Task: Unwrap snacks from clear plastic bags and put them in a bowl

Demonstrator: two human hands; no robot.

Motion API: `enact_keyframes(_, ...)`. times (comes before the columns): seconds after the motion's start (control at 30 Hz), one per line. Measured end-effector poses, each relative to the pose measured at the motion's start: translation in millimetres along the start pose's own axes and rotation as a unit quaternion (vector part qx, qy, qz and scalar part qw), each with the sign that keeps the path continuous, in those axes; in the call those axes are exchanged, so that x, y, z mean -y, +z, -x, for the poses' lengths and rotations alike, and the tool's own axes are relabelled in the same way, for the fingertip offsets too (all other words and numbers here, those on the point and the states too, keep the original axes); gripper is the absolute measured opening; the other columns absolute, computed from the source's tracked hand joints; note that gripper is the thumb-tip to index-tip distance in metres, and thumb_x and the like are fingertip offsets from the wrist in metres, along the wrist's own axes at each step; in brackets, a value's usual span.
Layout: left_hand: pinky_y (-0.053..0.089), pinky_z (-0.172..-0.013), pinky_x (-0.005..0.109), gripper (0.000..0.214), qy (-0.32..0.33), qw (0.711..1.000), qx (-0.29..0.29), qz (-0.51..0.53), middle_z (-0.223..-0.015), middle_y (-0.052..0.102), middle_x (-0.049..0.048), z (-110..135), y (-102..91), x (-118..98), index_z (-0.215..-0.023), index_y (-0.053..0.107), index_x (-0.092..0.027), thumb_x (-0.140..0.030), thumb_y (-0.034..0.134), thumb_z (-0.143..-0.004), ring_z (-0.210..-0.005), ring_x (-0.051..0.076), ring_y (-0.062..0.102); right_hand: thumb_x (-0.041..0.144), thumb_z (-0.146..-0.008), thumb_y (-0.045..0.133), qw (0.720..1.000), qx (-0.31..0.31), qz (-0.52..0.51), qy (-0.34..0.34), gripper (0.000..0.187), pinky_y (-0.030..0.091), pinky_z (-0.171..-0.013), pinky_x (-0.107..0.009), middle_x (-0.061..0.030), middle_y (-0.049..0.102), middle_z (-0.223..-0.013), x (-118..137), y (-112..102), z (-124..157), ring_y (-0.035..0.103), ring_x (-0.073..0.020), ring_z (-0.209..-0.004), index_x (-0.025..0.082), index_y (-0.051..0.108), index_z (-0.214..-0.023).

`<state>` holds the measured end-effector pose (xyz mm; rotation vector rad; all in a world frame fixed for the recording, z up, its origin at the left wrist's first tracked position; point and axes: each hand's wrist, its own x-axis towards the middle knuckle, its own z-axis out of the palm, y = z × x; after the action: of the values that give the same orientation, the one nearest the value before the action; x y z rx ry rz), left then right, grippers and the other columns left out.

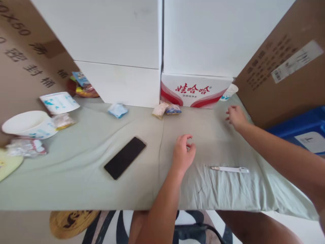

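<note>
Left hand above the cloth, fingers half curled, thumb well parted, nothing in the grip. Right hand near the paper cup, fingers loosely bent, slightly blurred; apparently empty, no contact with the cup. Cup beside the right end of the red-and-white box, partly hidden; upright or tilted, cannot tell. Near the left hand: small packets against the box front, pen-like tool flat on the cloth. Judged progress: no grasp made yet; cup, packets and tool all unheld.
</note>
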<state>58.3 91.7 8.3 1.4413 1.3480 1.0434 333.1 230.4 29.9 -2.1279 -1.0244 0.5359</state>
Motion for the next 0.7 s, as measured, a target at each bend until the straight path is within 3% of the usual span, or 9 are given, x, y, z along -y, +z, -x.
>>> enact_keyframes(0.1,0.052,-0.073,0.026,0.028,0.006,1.0,-0.012,-0.006,-0.11,0.069,0.0063,14,-21.8,3,-0.109,0.066,-0.019,-0.011,0.056,-0.084,-0.073,0.01,0.063,0.039,-0.093,0.046,0.998,0.025,0.041,-0.047,0.031,0.043,-0.054,-0.031,-0.009,0.07,-0.105,3,-26,51,0.061,-0.0176,-0.064,0.024,0.06,-0.116)
enact_keyframes(0.17,0.053,-0.072,0.026,0.026,0.006,1.0,-0.009,-0.002,-0.102,0.072,0.0053,25,-35.8,4,-0.107,0.067,-0.019,-0.013,0.055,-0.084,-0.071,0.011,0.063,0.042,-0.091,0.046,0.992,0.035,0.071,-0.094,0.025,0.045,-0.059,-0.034,-0.0072,0.071,-0.098,19,-35,81,0.064,-0.0209,-0.068,0.026,0.061,-0.102)
enact_keyframes(0.23,0.053,-0.072,0.027,0.026,0.009,1.0,0.002,-0.002,-0.095,0.073,0.0045,38,-48.9,4,-0.106,0.068,-0.02,-0.014,0.055,-0.084,-0.07,0.013,0.063,0.042,-0.09,0.047,0.982,0.051,0.097,-0.154,0.02,0.048,-0.064,-0.036,-0.006,0.071,-0.094,49,-32,109,0.066,-0.0225,-0.072,0.027,0.06,-0.094)
enact_keyframes(0.3,0.053,-0.073,0.027,0.028,0.013,1.0,0.015,-0.006,-0.094,0.074,0.0039,49,-61.4,4,-0.107,0.069,-0.021,-0.015,0.054,-0.084,-0.071,0.014,0.064,0.041,-0.09,0.048,0.964,0.081,0.119,-0.222,0.019,0.049,-0.068,-0.037,-0.0047,0.071,-0.088,87,-14,140,0.066,-0.0229,-0.074,0.027,0.06,-0.096)
enact_keyframes(0.4,0.054,-0.079,0.029,0.03,0.001,0.999,0.036,-0.008,-0.096,0.076,0.0041,64,-79.4,4,-0.11,0.07,-0.022,-0.019,0.054,-0.084,-0.077,0.016,0.067,0.038,-0.091,0.047,0.92,0.138,0.15,-0.334,0.022,0.052,-0.073,-0.038,-0.0047,0.071,-0.086,149,39,189,0.067,-0.0242,-0.079,0.027,0.06,-0.104)
enact_keyframes(0.5,0.054,-0.086,0.033,0.032,-0.01,0.997,0.072,-0.012,-0.101,0.077,0.0064,73,-96.9,7,-0.113,0.07,-0.021,-0.023,0.055,-0.085,-0.089,0.02,0.071,0.032,-0.09,0.05,0.844,0.175,0.184,-0.472,0.023,0.053,-0.085,-0.039,-0.0079,0.072,-0.105,204,115,240,0.068,-0.0238,-0.089,0.024,0.062,-0.108)
enact_keyframes(0.6,0.055,-0.089,0.037,0.034,-0.012,0.994,0.109,-0.017,-0.106,0.078,0.0081,77,-113.6,9,-0.116,0.07,-0.021,-0.025,0.054,-0.085,-0.099,0.024,0.072,0.028,-0.089,0.052,0.774,0.238,0.198,-0.552,0.034,0.054,-0.086,-0.038,-0.0099,0.069,-0.119,248,195,286,0.068,-0.0213,-0.088,0.022,0.06,-0.121)
enact_keyframes(0.7,0.056,-0.088,0.037,0.033,-0.012,0.992,0.127,-0.014,-0.107,0.078,0.0075,78,-127.7,9,-0.115,0.07,-0.023,-0.026,0.056,-0.086,-0.104,0.025,0.072,0.026,-0.089,0.053,0.706,0.243,0.249,-0.616,0.046,0.055,-0.091,-0.044,-0.0119,0.06,-0.137,286,267,321,0.065,-0.0276,-0.11,0.024,0.055,-0.135)
